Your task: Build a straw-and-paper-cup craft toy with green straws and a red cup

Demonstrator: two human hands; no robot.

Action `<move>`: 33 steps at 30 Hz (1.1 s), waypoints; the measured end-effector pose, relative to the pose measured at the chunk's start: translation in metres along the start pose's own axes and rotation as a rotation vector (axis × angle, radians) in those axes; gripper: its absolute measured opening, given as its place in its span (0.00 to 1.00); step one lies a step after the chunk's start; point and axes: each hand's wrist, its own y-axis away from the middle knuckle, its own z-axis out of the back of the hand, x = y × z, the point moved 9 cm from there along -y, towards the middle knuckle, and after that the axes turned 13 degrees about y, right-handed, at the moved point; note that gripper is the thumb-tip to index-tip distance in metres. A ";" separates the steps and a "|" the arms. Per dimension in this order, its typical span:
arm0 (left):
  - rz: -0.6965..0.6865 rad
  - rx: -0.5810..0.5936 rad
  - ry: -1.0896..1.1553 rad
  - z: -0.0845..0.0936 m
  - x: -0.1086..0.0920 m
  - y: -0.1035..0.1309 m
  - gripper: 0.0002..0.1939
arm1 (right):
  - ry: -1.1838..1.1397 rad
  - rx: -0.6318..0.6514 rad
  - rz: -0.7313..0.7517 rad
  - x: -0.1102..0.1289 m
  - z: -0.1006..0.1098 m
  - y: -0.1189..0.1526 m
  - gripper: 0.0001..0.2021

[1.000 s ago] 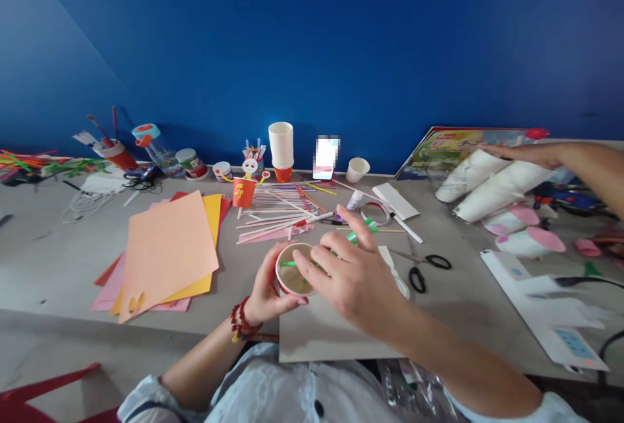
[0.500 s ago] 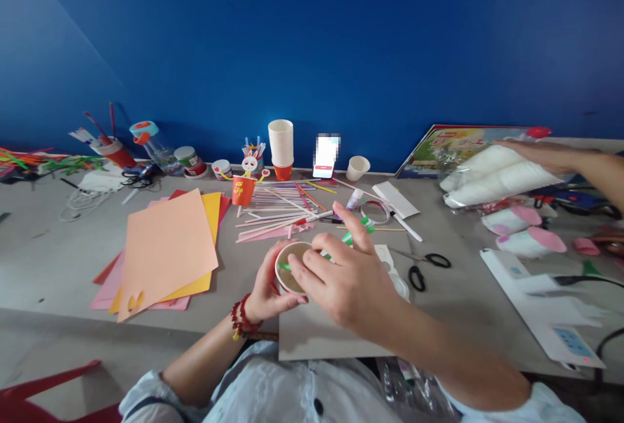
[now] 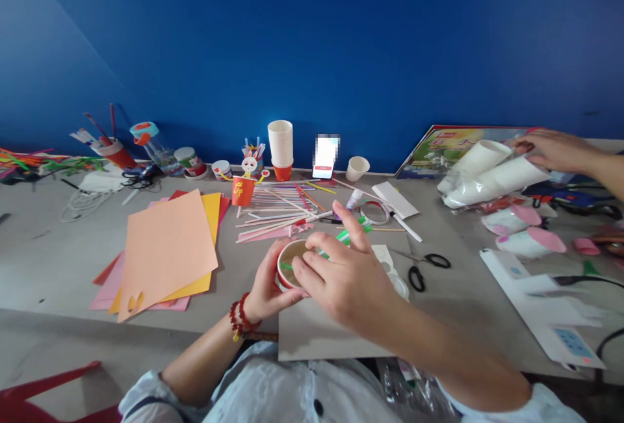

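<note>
My left hand point(image 3: 270, 290) is wrapped round a paper cup point(image 3: 283, 253), red outside and pale inside, its mouth tipped toward me. Fingers of my right hand point(image 3: 341, 267) reach over the rim into the cup, closed on what looks like a green straw. A thin green end point(image 3: 286, 266) shows inside the cup, and more green-and-white straw point(image 3: 347, 236) shows beyond the knuckles; whether these are one piece is hidden. My right index finger is raised. A grey board point(image 3: 322, 332) lies below my hands.
Coloured paper sheets point(image 3: 166, 247) lie left. Behind stand a rabbit-decorated red cup point(image 3: 242, 191), stacked white cups point(image 3: 281, 142) and a phone point(image 3: 325, 156). Scissors point(image 3: 429, 260) and a power strip point(image 3: 541, 306) lie right. Another person's hand point(image 3: 556, 148) is by bagged cups point(image 3: 492, 179).
My hands and the cup have barely shifted. At the right, the other person's hand has drawn back from over the bagged cups, whose ends now show.
</note>
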 end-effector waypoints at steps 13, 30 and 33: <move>-0.076 0.180 -0.181 -0.010 -0.011 -0.002 0.43 | 0.014 0.053 0.089 0.005 -0.006 -0.005 0.12; -0.124 0.179 -0.135 -0.015 -0.025 -0.005 0.40 | -0.102 0.071 0.091 0.009 -0.016 -0.002 0.10; -0.114 0.159 -0.139 -0.013 -0.024 -0.005 0.41 | -0.077 0.091 0.100 0.009 -0.017 -0.003 0.10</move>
